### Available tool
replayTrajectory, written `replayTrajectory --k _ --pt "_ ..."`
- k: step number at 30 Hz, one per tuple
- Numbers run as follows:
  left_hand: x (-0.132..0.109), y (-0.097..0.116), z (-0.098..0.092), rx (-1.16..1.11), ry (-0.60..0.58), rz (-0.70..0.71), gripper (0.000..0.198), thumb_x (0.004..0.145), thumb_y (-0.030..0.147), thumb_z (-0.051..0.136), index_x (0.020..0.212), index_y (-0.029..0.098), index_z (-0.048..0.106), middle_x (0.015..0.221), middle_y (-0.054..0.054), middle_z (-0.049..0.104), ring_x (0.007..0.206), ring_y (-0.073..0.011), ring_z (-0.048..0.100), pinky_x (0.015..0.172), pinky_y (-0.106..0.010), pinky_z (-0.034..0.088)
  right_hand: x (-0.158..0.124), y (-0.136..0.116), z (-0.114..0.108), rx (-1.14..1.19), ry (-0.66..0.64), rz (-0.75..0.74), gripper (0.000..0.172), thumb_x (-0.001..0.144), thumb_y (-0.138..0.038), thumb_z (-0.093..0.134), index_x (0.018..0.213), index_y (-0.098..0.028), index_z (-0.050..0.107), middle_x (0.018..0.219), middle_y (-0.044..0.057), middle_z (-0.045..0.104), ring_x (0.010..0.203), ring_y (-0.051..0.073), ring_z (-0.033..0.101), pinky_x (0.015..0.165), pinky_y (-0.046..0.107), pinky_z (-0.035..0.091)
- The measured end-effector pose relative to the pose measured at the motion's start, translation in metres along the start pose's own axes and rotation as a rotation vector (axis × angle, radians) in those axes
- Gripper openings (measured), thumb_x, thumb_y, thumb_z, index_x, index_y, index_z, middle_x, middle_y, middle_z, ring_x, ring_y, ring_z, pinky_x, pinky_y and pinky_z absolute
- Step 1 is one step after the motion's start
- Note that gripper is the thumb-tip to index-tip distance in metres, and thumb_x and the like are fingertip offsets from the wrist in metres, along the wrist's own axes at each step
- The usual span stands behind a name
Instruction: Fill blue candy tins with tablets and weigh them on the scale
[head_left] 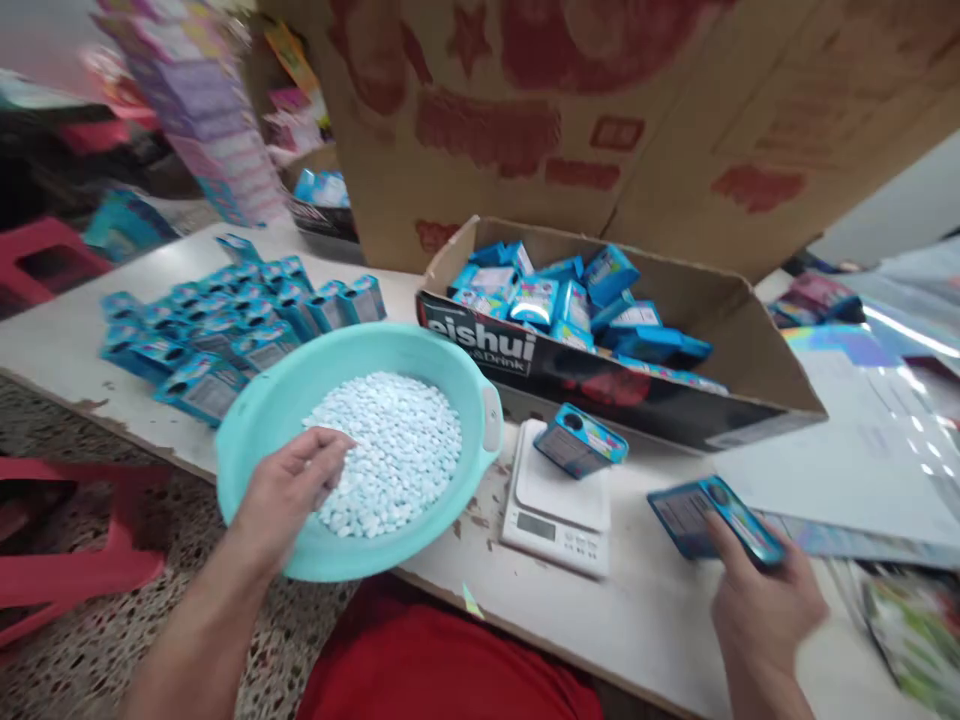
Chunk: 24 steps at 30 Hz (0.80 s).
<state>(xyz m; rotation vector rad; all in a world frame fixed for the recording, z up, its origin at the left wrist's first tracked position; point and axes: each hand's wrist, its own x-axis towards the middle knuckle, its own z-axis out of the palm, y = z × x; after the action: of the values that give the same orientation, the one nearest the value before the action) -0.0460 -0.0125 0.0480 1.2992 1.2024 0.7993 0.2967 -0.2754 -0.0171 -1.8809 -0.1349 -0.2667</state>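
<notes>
Well, starting toward the left end of the surface (637, 620), I have a crowd of little blue boxes (210, 385) standing close together between its far edge and its near edge. Just right of them is the turquoise basin (255, 420), its near rim reaching out past the surface's near edge. My left hand (289, 490) is over the left side of the white pieces (397, 450) in it, fingers bunched; I cannot tell whether anything is pinched between the tips. Each piece looks light, hard and smooth, so probably a bit slippery, best scooped with cupped fingers. The basin itself seems stiff plastic, surest by its rim or the side grip. Farther right, near the near edge, sits the white scale (555, 540), with one blue box (577, 440) lying tilted on its plate. Behind it, toward the far edge, is the long carton tray (675, 415) with more boxes piled inside, mostly at its left. Rightmost, my right hand (769, 600) is clamped on another box (686, 515), above the surface and well apart from my left. It looks like thin, glossy card: light, easily dented, best held across its narrow sides with a gentle squeeze.
</notes>
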Motion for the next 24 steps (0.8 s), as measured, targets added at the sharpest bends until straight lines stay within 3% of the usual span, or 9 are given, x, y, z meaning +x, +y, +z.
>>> replayTrajectory --k 3,6,13,18,24 --pt "0.001 0.004 0.004 0.043 0.007 0.025 0.032 0.069 0.044 0.073 0.081 0.016 0.063 0.054 0.004 0.045 0.047 -0.0062 0.034 0.040 -0.016 0.022 0.000 0.011 0.008 0.017 0.055 0.004 0.059 0.050 -0.048 0.080 0.095 -0.014 0.064 0.080 0.002 0.060 0.079 0.023 0.056 0.082 0.042 0.050" --pt "0.002 0.005 0.009 0.094 0.030 0.035 0.020 0.072 0.033 0.070 0.079 0.016 0.063 0.051 0.004 0.045 0.047 -0.0060 0.037 0.039 -0.015 0.022 0.001 0.017 0.013 0.070 0.031 -0.057 0.056 0.052 -0.044 0.081 0.095 -0.014 0.061 0.082 0.001 0.058 0.076 0.018 0.055 0.078 0.035 0.050" --pt "0.006 0.005 0.013 0.175 0.076 -0.011 0.008 0.075 0.025 0.066 0.077 0.018 0.064 0.049 0.003 0.044 0.044 -0.0065 0.035 0.037 -0.017 0.021 0.011 0.034 0.009 0.025 0.029 -0.181 0.055 0.051 -0.049 0.082 0.088 -0.016 0.058 0.077 -0.001 0.057 0.069 0.017 0.053 0.078 0.036 0.051" --pt "0.007 0.005 0.019 0.233 0.102 -0.011 0.009 0.074 0.027 0.066 0.076 0.018 0.065 0.049 0.003 0.044 0.044 -0.0069 0.035 0.037 -0.018 0.020 0.010 0.036 0.016 0.046 -0.003 -0.138 0.052 0.049 -0.050 0.081 0.082 -0.018 0.056 0.072 -0.002 0.057 0.069 0.018 0.056 0.077 0.038 0.053" --pt "0.007 0.007 0.021 0.270 0.084 -0.054 0.011 0.072 0.029 0.067 0.075 0.019 0.064 0.050 0.003 0.045 0.045 -0.0068 0.034 0.038 -0.019 0.020 0.008 0.029 0.022 0.014 -0.051 -0.039 0.046 0.048 -0.049 0.079 0.076 -0.017 0.060 0.074 0.003 0.062 0.071 0.024 0.060 0.074 0.043 0.055"
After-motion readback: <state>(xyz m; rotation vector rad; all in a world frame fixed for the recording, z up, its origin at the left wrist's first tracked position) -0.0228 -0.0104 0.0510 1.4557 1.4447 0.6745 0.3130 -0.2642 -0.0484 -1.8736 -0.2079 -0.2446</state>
